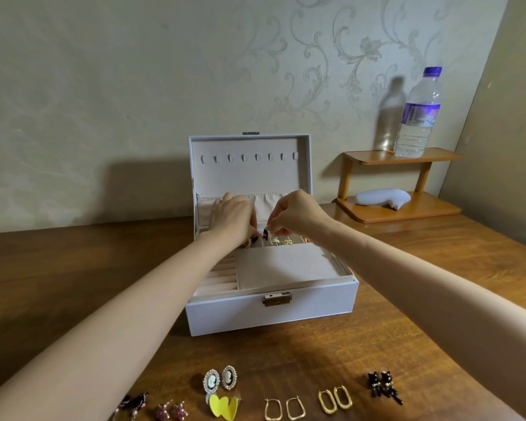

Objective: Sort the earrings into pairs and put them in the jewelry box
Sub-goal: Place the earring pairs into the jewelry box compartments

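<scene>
Pairs of earrings lie in a row on the bench [73, 268], in front of the jewelry box [271, 314]. Toward the left of the box front are a dark pink pair [134, 404] and a pink star pair [172, 411]. Right in front of the box are two round picture earrings [220, 378], two yellow hearts [223, 405] and two square gold hoops [284, 408]. Toward the right are two long gold hoops [335, 399] and a black dangly pair [383, 385].

The white box is open and has a gold lock [276, 299] on its front. Both hands are over the back row of the box. The right hand [295, 215] pinches a small dark earring [265, 235] with its fingertips. The left hand [233, 217] has its fingers bent down into the box, just beside that earring. I cannot tell if it holds anything. More small gold bits sit in that back row.

The lid [249, 165] stands straight up at the back of the box. To the right of the box and farther back is a wooden shelf [401, 214]. A water bottle [418, 117] stands on top of it.
</scene>
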`<state>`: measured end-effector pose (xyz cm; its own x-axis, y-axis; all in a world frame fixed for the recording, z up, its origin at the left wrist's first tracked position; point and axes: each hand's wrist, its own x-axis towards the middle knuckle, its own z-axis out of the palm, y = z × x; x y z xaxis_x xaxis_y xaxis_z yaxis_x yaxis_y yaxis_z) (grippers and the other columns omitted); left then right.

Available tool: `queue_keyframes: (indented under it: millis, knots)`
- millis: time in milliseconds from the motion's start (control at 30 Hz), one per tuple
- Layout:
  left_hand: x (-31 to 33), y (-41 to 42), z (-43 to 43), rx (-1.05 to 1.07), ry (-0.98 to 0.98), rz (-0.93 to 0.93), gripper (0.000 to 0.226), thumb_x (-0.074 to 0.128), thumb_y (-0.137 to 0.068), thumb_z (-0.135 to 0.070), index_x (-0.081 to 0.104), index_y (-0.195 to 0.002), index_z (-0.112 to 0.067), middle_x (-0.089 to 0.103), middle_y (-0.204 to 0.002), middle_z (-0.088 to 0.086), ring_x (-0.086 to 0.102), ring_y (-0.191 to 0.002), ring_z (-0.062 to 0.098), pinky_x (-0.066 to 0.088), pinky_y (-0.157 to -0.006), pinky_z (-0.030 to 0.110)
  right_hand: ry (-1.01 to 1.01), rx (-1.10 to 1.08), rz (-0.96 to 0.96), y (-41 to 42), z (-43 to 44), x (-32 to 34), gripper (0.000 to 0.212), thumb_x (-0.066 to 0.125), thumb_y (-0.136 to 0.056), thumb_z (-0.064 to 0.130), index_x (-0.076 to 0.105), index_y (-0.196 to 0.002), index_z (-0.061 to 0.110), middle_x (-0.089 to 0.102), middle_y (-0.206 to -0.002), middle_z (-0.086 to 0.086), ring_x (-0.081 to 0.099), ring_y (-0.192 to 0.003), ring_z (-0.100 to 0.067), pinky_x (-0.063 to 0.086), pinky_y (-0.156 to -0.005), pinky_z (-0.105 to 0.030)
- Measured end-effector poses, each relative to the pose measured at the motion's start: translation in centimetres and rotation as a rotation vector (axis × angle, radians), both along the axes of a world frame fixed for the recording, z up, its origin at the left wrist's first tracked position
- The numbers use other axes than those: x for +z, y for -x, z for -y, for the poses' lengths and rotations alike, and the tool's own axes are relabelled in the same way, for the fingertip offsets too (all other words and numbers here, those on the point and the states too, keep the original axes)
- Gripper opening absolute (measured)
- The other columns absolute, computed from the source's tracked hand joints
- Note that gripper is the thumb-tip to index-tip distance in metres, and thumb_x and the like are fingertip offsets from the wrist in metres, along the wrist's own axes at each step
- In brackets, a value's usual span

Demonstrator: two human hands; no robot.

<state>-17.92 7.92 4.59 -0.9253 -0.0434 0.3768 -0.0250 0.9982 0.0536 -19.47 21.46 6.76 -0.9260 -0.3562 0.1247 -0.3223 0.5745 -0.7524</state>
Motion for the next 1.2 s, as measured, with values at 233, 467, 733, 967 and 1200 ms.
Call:
queue_keyframes:
  millis: [233,467,733,967,1200]
  knots:
    - [0.9,-2.2,1.7,-0.010,-0.091,-0.172,0.016,0.052,-0.091,-0.013,0.065,-0.096,-0.021,0.059,-0.107,0.002,0.045,-0.104,0.023,0.038,-0.089,0.035,-0.083,-0.005,-0.040,-0.3,2.4,-1.3,0.016,0.060,-0.069,-0.010,0.071,-0.080,-0.006,0.066,-0.072,-0.018,0.058,-0.060,-0.022,0.056,-0.066,-0.034]
    - [0.2,-4.3,1.7,-0.132,-0.094,-0.091,0.036,0.045,-0.088,0.002,0.066,-0.107,-0.019,0.053,-0.117,0.003,0.038,-0.111,0.022,0.031,-0.094,0.030,-0.191,-0.027,-0.137,0.1,2.3,-1.6,0.019,0.055,-0.073,-0.008,0.071,-0.082,-0.006,0.071,-0.086,-0.020,0.067,-0.084,-0.029,0.057,-0.074,-0.036]
    - [-1.1,-4.1,0.8,-0.151,-0.056,0.044,0.032,0.046,-0.089,-0.004,0.062,-0.114,-0.014,0.046,-0.115,0.006,0.034,-0.112,0.024,0.032,-0.098,0.033,-0.337,0.046,-0.248,1.1,2.7,-1.5,0.017,0.061,-0.080,0.006,0.075,-0.088,0.001,0.071,-0.093,-0.017,0.064,-0.090,-0.026,0.052,-0.077,-0.031]
    - [-1.5,-3.6,1.1,-0.175,-0.062,0.023,0.031,0.048,-0.092,-0.008,0.065,-0.112,-0.024,0.046,-0.112,0.003,0.034,-0.111,0.023,0.029,-0.096,0.031,-0.515,0.085,-0.375,2.0,2.8,-1.2,0.011,0.066,-0.078,0.022,0.076,-0.077,0.017,0.069,-0.075,-0.002,0.052,-0.067,-0.015,0.043,-0.058,-0.024]
    - [-1.7,-3.5,1.1,-0.150,-0.035,0.011,0.032,0.045,-0.091,-0.008,0.063,-0.116,-0.020,0.046,-0.112,0.006,0.034,-0.111,0.025,0.030,-0.096,0.034,-0.540,0.172,-0.375,2.2,2.2,-0.9,0.013,0.066,-0.077,0.015,0.077,-0.083,0.019,0.072,-0.083,-0.001,0.058,-0.075,-0.014,0.053,-0.071,-0.030]
